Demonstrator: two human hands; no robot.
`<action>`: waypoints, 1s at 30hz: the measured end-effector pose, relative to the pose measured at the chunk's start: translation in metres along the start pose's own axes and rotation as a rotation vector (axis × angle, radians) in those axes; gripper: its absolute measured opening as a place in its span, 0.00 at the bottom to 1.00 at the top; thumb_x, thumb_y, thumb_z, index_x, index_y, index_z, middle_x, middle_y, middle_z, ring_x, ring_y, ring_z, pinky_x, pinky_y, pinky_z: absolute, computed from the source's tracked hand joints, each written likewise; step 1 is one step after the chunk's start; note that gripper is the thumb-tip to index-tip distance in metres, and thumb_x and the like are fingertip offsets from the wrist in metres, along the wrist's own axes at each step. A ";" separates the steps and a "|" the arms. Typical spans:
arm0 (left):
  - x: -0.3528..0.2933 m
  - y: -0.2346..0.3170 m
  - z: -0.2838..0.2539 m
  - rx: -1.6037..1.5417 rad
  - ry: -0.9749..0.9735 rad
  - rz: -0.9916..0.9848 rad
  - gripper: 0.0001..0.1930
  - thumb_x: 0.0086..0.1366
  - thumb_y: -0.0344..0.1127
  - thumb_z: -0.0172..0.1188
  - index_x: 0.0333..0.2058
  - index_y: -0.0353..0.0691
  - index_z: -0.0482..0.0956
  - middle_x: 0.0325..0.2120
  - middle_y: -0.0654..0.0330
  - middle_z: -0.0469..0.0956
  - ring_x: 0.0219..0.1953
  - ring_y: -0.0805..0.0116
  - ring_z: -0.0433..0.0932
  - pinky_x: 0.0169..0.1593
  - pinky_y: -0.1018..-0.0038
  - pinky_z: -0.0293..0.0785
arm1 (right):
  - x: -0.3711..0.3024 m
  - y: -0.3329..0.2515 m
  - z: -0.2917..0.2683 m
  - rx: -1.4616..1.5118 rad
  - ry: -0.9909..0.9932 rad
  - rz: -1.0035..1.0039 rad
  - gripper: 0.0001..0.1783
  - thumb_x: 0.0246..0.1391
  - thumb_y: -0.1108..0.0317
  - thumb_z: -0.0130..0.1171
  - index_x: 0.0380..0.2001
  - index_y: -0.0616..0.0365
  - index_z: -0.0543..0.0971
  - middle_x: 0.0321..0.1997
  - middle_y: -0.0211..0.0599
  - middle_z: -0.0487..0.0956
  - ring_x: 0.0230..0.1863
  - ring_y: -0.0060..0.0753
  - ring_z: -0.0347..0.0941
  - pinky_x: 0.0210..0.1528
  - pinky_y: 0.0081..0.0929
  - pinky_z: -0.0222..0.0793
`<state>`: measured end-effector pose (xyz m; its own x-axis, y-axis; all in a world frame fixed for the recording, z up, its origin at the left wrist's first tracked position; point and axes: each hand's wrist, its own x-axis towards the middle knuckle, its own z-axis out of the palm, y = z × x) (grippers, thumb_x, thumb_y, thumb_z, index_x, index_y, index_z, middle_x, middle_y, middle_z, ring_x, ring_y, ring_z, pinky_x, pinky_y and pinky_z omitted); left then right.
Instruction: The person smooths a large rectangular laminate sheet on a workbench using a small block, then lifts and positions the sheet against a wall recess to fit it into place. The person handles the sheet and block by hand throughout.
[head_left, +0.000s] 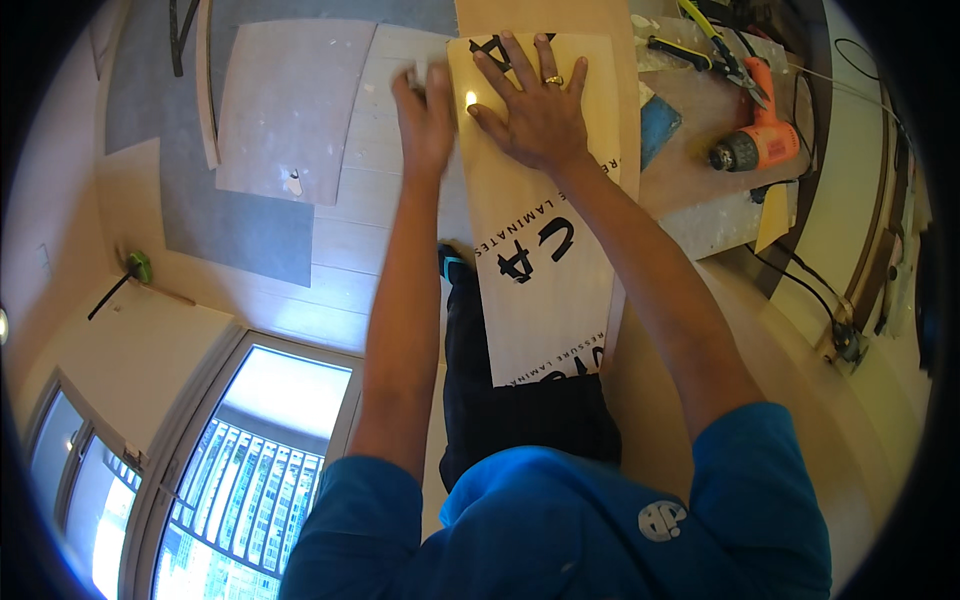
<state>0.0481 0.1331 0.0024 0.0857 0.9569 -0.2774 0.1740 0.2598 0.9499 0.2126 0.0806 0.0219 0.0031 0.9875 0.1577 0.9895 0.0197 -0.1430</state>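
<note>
A long laminate sheet (545, 310) with a printed protective film reaches from my lap away from me, its far part over a brown board (610, 20). My right hand (540, 115) lies flat near its far end, fingers spread, a ring on one finger. Beside the sheet's left edge is my left hand (427, 120), blurred by motion, its fingers curled. Something small and greyish shows between those fingers, too smeared to name.
On the right, an orange heat gun (765, 145), yellow-handled snips (725, 50) and a blue scrap (658, 130) lie on a worn board (700, 205). Pale panels (290, 110) and a grey sheet (240, 235) cover the floor at left. A glass door (250, 470) stands lower left.
</note>
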 end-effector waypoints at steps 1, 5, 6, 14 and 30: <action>-0.040 -0.029 -0.007 0.065 0.019 0.014 0.34 0.78 0.52 0.55 0.67 0.28 0.60 0.47 0.48 0.75 0.44 0.64 0.74 0.48 0.68 0.75 | -0.002 0.001 -0.001 -0.003 -0.006 0.005 0.37 0.64 0.31 0.51 0.72 0.29 0.71 0.83 0.30 0.56 0.83 0.57 0.45 0.70 0.91 0.38; -0.105 -0.008 -0.009 -0.033 -0.045 -0.188 0.32 0.79 0.50 0.52 0.67 0.28 0.60 0.48 0.49 0.75 0.46 0.62 0.74 0.53 0.66 0.73 | -0.008 0.014 0.000 -0.035 -0.028 0.038 0.37 0.65 0.31 0.51 0.72 0.29 0.71 0.83 0.30 0.57 0.83 0.58 0.45 0.70 0.91 0.39; -0.083 -0.010 -0.009 -0.037 0.008 -0.072 0.33 0.79 0.51 0.52 0.67 0.27 0.60 0.47 0.50 0.74 0.44 0.65 0.73 0.51 0.68 0.74 | -0.003 0.009 -0.002 -0.026 -0.014 0.022 0.37 0.65 0.31 0.51 0.72 0.29 0.71 0.83 0.30 0.57 0.83 0.58 0.46 0.70 0.91 0.39; 0.017 0.029 0.003 -0.081 -0.011 -0.032 0.37 0.77 0.55 0.56 0.67 0.27 0.59 0.46 0.49 0.73 0.44 0.66 0.73 0.48 0.70 0.74 | -0.002 0.000 0.002 0.011 0.022 0.003 0.36 0.64 0.32 0.53 0.72 0.28 0.71 0.83 0.29 0.56 0.82 0.59 0.48 0.70 0.91 0.39; -0.139 0.043 -0.113 -1.242 -0.449 -0.778 0.24 0.81 0.53 0.43 0.56 0.37 0.73 0.36 0.49 0.81 0.31 0.56 0.82 0.33 0.65 0.82 | -0.009 -0.046 -0.091 0.904 -0.331 -0.435 0.44 0.47 0.64 0.77 0.69 0.51 0.73 0.77 0.42 0.68 0.79 0.56 0.58 0.77 0.47 0.59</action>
<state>-0.0667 0.0263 0.0981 0.6843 0.4786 -0.5501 -0.5697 0.8219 0.0065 0.1801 0.0568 0.1162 -0.5003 0.8582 0.1153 0.4197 0.3568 -0.8346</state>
